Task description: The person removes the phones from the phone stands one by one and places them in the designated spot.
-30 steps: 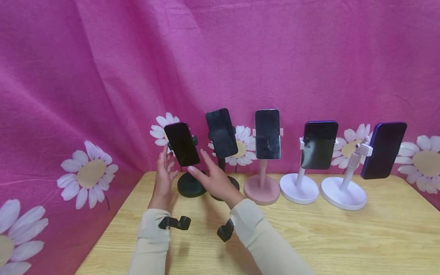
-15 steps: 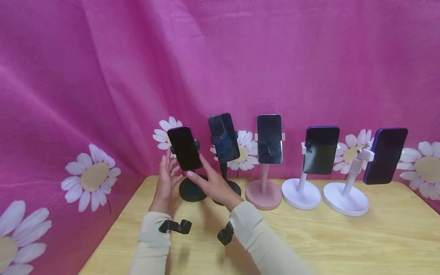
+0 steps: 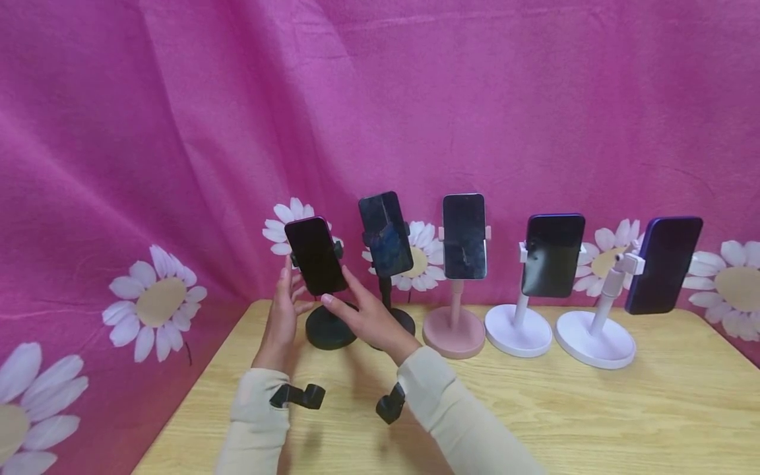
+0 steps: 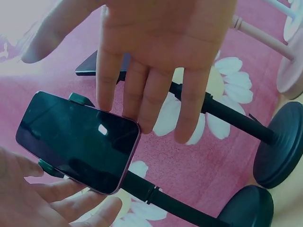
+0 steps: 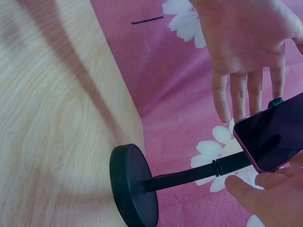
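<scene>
A: What is nearest in the head view?

B: Low in the frame, two cream fabric sleeves (image 3: 255,415), each with a small angled black bracket (image 3: 390,404) at the cuff, above a pale wood-grain table (image 3: 594,415).

A: And the hands?

B: Just left of centre. The left hand (image 3: 282,320) and the right hand (image 3: 374,316) flank a black-screened phone with a thin magenta rim (image 3: 315,256).

A: Is either gripping it?

B: Neither curls round anything; both have their fingers extended, the right thumb apart from its index finger. The fingertips lie right at the phone's edges, but I can't tell whether they touch.

A: What holds the phone, then?

B: A black stand with a round base (image 3: 330,331). The phone is upright, its top tilted towards the left of the frame.

A: What else stands there?

B: Rightward, a second black stand (image 3: 386,290), a dusty-pink stand (image 3: 454,333) and two white stands (image 3: 518,332), each bearing a dark phone.

A: Farthest back?

B: A magenta cloth (image 3: 415,99) printed with white daisies, filling the upper frame.
</scene>
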Demonstrator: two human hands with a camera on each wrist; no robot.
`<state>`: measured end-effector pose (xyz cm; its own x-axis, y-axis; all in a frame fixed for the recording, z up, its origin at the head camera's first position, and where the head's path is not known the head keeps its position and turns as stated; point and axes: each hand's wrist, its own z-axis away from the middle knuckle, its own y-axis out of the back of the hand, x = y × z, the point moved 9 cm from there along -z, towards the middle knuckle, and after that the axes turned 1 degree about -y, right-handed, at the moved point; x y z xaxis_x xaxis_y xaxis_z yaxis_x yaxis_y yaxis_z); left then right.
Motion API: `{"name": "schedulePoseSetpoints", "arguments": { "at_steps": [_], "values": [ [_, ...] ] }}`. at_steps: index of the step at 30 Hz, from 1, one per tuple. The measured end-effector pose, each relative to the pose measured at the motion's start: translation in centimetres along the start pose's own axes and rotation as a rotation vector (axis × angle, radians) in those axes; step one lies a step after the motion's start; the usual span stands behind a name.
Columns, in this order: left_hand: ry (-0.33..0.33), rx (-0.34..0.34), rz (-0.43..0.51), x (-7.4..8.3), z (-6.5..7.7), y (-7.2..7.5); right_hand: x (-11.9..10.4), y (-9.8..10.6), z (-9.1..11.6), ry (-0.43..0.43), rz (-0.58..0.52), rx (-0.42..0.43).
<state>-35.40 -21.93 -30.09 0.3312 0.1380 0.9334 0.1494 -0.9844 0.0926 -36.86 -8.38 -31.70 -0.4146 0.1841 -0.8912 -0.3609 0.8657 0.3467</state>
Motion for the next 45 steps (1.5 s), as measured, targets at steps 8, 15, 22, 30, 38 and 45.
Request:
{"name": "schedulePoseSetpoints", "arguments": {
  "at_steps": [8, 15, 22, 30, 38, 45],
  "values": [
    [-0.052, -0.051, -0.167, 0.4, 1.7, 0.0, -0.8, -0.1, 1.2, 0.038, -0.039, -0.027],
    [-0.064, -0.079, -0.202, 1.3, 3.8, -0.3, -1.1, 0.3, 2.7, 0.031, -0.044, -0.046],
    [-0.099, -0.119, -0.206, 2.2, 6.0, -1.0, -2.0, 1.1, 4.9, 0.066, 0.027, -0.056],
    [-0.154, -0.155, -0.220, 3.4, 8.7, -2.0, -3.0, 2.0, 7.7, 0.058, 0.152, -0.046],
    [-0.194, -0.199, -0.191, 4.2, 10.4, -3.6, -3.0, 3.3, 10.0, 0.022, 0.136, -0.039],
    [-0.183, -0.227, -0.166, 4.5, 11.6, -4.8, -3.2, 4.4, 11.9, -0.007, 0.149, -0.030]
  ]
}}
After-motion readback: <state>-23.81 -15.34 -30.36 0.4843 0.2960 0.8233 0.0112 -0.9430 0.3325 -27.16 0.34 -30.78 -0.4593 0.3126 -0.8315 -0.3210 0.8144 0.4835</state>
